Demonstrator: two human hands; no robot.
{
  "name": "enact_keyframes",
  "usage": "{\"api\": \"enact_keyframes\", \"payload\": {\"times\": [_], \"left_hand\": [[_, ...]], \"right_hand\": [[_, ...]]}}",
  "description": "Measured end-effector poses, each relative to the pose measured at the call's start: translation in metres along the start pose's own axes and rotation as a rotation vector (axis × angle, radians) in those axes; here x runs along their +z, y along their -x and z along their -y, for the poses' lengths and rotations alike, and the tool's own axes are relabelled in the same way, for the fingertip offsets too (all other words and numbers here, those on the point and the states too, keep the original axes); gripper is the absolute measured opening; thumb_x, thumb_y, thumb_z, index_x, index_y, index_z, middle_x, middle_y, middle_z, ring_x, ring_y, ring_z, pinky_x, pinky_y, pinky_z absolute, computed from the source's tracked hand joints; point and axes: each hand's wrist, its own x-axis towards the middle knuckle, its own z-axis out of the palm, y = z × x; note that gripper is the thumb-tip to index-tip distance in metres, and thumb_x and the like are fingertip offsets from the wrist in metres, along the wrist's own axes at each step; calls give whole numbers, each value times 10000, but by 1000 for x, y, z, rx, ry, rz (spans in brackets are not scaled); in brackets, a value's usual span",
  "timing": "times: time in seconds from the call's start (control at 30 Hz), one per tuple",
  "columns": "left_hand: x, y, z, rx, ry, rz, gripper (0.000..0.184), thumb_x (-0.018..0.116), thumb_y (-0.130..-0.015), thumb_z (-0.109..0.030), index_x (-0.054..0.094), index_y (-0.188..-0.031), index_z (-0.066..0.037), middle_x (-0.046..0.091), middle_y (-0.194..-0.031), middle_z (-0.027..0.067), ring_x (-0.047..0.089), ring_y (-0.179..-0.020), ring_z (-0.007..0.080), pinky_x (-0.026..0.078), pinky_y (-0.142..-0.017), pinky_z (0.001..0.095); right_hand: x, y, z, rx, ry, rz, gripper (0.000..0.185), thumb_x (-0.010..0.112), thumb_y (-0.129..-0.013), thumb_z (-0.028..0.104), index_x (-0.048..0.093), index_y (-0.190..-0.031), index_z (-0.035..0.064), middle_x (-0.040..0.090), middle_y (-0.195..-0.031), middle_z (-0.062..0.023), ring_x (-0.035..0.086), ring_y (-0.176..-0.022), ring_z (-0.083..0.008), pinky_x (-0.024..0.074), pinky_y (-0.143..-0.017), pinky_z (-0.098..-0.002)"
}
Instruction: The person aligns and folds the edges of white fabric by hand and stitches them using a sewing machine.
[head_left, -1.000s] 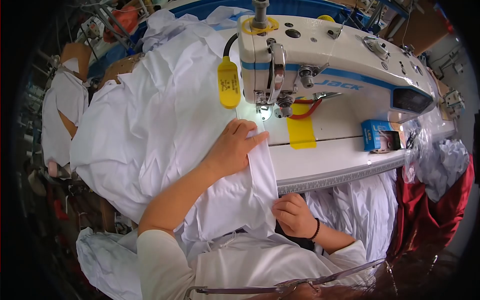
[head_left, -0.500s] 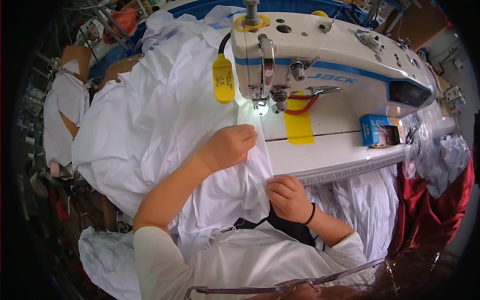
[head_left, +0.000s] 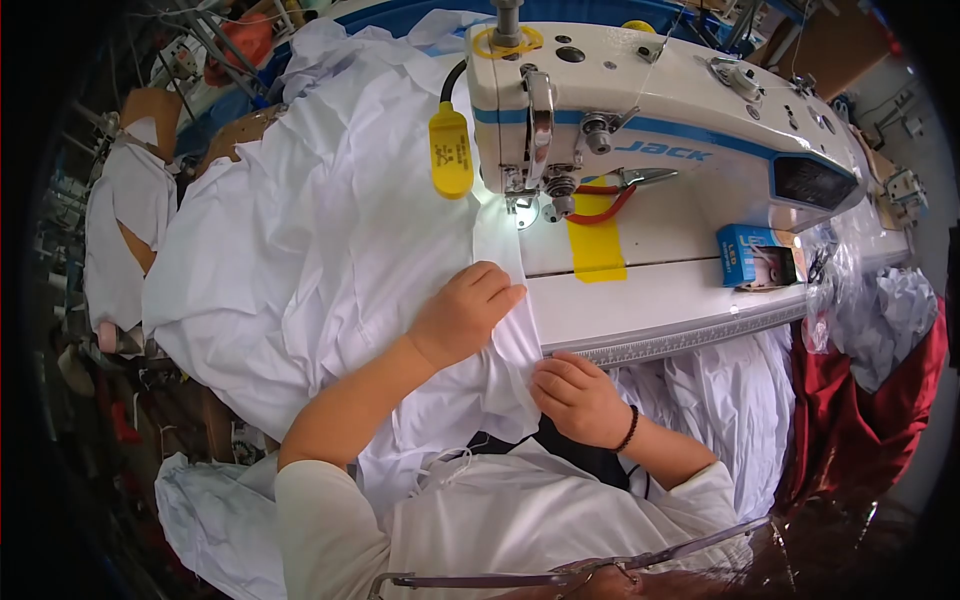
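A large sheet of white fabric [head_left: 330, 240] spreads over the sewing table, its right edge running under the needle area of the white sewing machine [head_left: 640, 110]. My left hand [head_left: 465, 312] lies on this edge strip in front of the lit presser foot [head_left: 516, 206], its fingers bent and closed on the cloth. Closer to my body, at the table's front edge, my right hand [head_left: 580, 400] pinches the same fabric edge between thumb and curled fingers. Its fingertips are partly hidden by the cloth.
Red-handled snips [head_left: 610, 205] lie on yellow tape [head_left: 597, 250] beside the needle. A blue LED box [head_left: 750, 260] and clear plastic [head_left: 832, 300] sit to the right. A ruler strip [head_left: 660, 345] lines the front edge; white cloth [head_left: 715, 410] and red cloth [head_left: 865, 410] hang below.
My left hand has slid along the fabric edge toward my body, away from the presser foot. My right hand stays at almost the same spot, still gripping the cloth.
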Motion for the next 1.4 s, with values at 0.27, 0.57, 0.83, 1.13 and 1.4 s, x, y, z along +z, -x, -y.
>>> {"api": "enact_keyframes", "payload": {"times": [0.27,0.57,0.83,1.13,1.4], "left_hand": [[0,5,-7,-57,-64,4,438,568,-639,39,659,-1058,-47,607,-1101,76,557,-1049,271,484,-897,372],[1,-10,27,-42,-48,-22,426,576,-646,38,671,-1046,-75,601,-1072,75,556,-1051,272,480,-894,368],[-6,-29,64,80,-59,-22,341,607,-636,20,664,-957,-81,591,-995,71,566,-1008,268,488,-865,368],[-1,-13,21,25,-47,25,307,608,-643,-4,649,-945,-43,582,-942,59,558,-881,261,486,-789,368],[1,-14,31,-18,-63,-32,403,593,-667,20,671,-1046,-89,595,-1063,69,550,-908,265,487,-799,356]], "right_hand": [[3,2,2,18,20,-13,259,614,-663,91,630,-913,29,610,-987,-79,595,-998,-235,465,-936,-399],[5,-21,-23,-1,33,-35,267,610,-642,124,620,-892,29,599,-960,-83,587,-979,-247,469,-945,-407],[6,-45,-46,-14,98,-4,262,592,-677,128,607,-908,6,590,-988,-111,582,-1000,-276,478,-943,-395],[6,-39,-51,-66,94,6,300,588,-682,139,608,-940,-13,585,-1000,-128,573,-1036,-290,469,-959,-404],[3,-49,-57,-68,106,2,261,647,-676,82,621,-916,-17,604,-982,-118,603,-992,-284,510,-899,-397]]}}
